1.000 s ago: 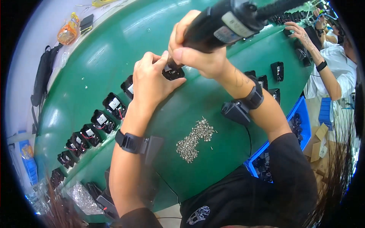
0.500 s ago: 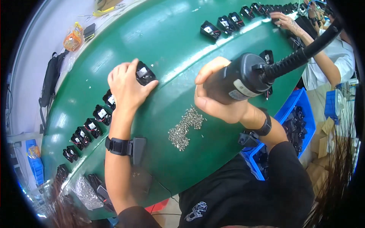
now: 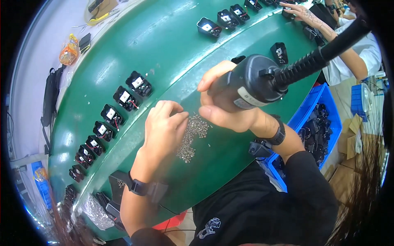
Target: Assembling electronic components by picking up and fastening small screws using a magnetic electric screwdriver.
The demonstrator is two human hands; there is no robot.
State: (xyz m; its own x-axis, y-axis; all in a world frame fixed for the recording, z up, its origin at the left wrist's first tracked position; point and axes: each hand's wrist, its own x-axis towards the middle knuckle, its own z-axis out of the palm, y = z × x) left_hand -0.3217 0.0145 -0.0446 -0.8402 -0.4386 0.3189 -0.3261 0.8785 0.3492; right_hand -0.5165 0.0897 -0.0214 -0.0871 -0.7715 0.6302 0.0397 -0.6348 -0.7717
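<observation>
Fingers (image 3: 174,117) of the left hand (image 3: 164,131) curl down, tips pinched together at the near edge of a loose heap of small silver screws (image 3: 192,135) on the green desk (image 3: 164,53); whether a screw is already caught between them cannot be told from this angle. Just beside it, the right hand (image 3: 230,108) is wrapped tight around the grey-black barrel of a powered screwdriver (image 3: 254,82), held above the heap with its thick ribbed cable (image 3: 328,49) running off toward the upper right (the bit end is hidden behind the palm).

To the left of the hands, well apart from the screws, a curved row of black plastic housings (image 3: 123,98) with white inserts and red wires lies along the desk. More of them sit near the far edge, where another person's hand (image 3: 301,12) works. A blue bin (image 3: 324,106) of black parts stands below the desk's right side.

The likely trouble here is the heap itself: screws this small scatter easily, and a brush from the left wrist or the tool could send some rolling off the desk's near rim. The heavy cable, pulling sideways, could also drag the tool off line.
</observation>
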